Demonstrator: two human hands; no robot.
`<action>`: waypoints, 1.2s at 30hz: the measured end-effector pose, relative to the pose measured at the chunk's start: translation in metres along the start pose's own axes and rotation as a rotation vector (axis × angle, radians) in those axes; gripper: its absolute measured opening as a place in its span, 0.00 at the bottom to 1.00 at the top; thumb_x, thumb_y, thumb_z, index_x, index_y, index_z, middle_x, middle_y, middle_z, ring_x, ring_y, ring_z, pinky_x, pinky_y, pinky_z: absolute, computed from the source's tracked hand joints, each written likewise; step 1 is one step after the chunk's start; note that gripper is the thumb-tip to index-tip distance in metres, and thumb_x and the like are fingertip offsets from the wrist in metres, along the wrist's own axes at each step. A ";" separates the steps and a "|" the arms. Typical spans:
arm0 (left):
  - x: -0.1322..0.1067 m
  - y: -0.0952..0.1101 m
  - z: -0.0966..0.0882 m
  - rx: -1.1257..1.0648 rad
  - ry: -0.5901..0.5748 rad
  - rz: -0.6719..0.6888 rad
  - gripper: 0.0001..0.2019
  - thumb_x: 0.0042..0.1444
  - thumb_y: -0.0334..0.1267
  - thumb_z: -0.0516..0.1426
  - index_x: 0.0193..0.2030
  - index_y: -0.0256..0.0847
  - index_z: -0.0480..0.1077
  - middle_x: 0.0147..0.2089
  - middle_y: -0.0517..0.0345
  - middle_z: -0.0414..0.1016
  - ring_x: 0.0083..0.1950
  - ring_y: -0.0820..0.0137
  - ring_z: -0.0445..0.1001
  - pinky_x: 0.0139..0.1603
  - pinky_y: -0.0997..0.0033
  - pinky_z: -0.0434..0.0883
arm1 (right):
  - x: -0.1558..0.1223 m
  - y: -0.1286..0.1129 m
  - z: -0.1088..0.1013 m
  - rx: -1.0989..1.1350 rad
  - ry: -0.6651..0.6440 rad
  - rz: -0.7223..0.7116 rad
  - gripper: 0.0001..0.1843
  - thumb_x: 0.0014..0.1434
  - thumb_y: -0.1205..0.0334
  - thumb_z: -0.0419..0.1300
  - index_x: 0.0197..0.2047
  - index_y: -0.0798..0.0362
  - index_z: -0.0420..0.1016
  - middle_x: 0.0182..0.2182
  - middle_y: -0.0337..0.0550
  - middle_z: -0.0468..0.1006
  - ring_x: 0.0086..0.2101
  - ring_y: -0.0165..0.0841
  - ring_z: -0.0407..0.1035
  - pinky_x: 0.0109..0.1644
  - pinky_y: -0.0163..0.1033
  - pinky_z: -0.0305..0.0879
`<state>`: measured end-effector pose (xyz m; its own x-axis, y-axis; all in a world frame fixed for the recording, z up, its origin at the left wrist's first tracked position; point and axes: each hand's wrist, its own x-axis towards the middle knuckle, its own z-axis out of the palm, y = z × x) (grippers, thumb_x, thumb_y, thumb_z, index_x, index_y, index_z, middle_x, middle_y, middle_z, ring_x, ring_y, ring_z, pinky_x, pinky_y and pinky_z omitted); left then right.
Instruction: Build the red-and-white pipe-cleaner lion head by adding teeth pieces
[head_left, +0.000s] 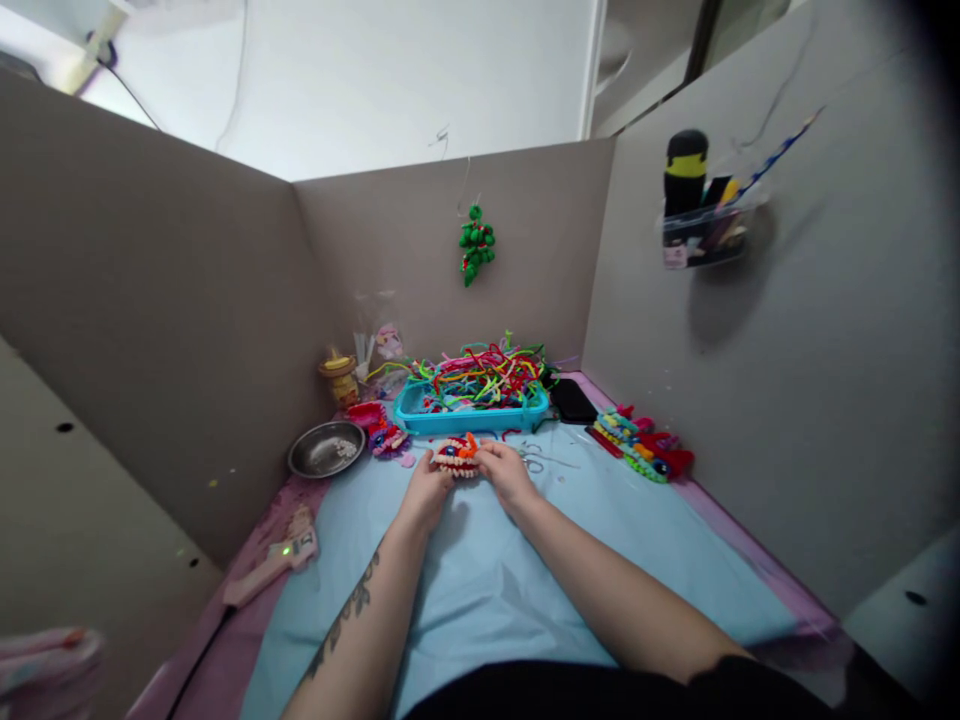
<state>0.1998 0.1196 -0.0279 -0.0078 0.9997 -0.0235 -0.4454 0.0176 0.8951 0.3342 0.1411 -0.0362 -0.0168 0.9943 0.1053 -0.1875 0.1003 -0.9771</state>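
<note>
Between my two hands is a small fuzzy pipe-cleaner figure, red with cream bumpy edges, a dark blue eye-like spot and an orange piece on its upper right. My left hand grips its left side, thumb and fingers closed on it. On the right side, my right hand pinches the figure by the orange piece. The fingertips partly cover it. Just beyond the hands stands a blue tray heaped with loose, multicoloured pipe cleaners. Scissors lie right of my right hand.
A metal bowl and finished pipe-cleaner pieces sit at left, near a pink glue gun with its cord. More colourful figures and a black phone-like slab lie at right. Grey panels enclose the table; a bin hangs right.
</note>
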 end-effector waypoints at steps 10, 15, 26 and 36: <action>-0.016 0.026 0.007 0.661 0.098 0.408 0.15 0.48 0.39 0.58 0.44 0.36 0.71 0.42 0.49 0.75 0.41 0.65 0.73 0.41 0.67 0.70 | -0.020 -0.028 -0.008 -0.701 0.172 -0.604 0.05 0.48 0.69 0.56 0.26 0.53 0.72 0.40 0.48 0.70 0.44 0.39 0.63 0.51 0.46 0.58; -0.025 0.029 0.015 0.669 0.022 0.423 0.12 0.47 0.40 0.58 0.38 0.37 0.74 0.36 0.51 0.78 0.35 0.67 0.75 0.36 0.70 0.72 | -0.027 -0.037 -0.010 -0.847 0.106 -0.796 0.07 0.52 0.69 0.54 0.30 0.53 0.74 0.40 0.50 0.70 0.45 0.41 0.62 0.51 0.48 0.60; -0.023 0.028 0.012 0.578 -0.072 0.386 0.10 0.47 0.39 0.60 0.34 0.36 0.75 0.32 0.53 0.79 0.33 0.67 0.75 0.35 0.70 0.71 | -0.025 -0.033 -0.001 -0.164 -0.193 -0.186 0.14 0.51 0.56 0.58 0.38 0.55 0.74 0.27 0.42 0.76 0.23 0.29 0.67 0.25 0.34 0.63; -0.023 0.038 0.009 0.627 -0.052 0.343 0.09 0.46 0.39 0.60 0.32 0.36 0.77 0.33 0.52 0.79 0.34 0.66 0.76 0.36 0.70 0.71 | -0.022 -0.039 -0.005 -0.012 -0.167 -0.162 0.09 0.45 0.60 0.62 0.30 0.55 0.76 0.21 0.39 0.75 0.19 0.26 0.63 0.24 0.33 0.61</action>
<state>0.1915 0.0973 0.0103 -0.0056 0.9499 0.3125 0.1734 -0.3068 0.9358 0.3466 0.1151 -0.0012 -0.1494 0.9455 0.2892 -0.1889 0.2598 -0.9470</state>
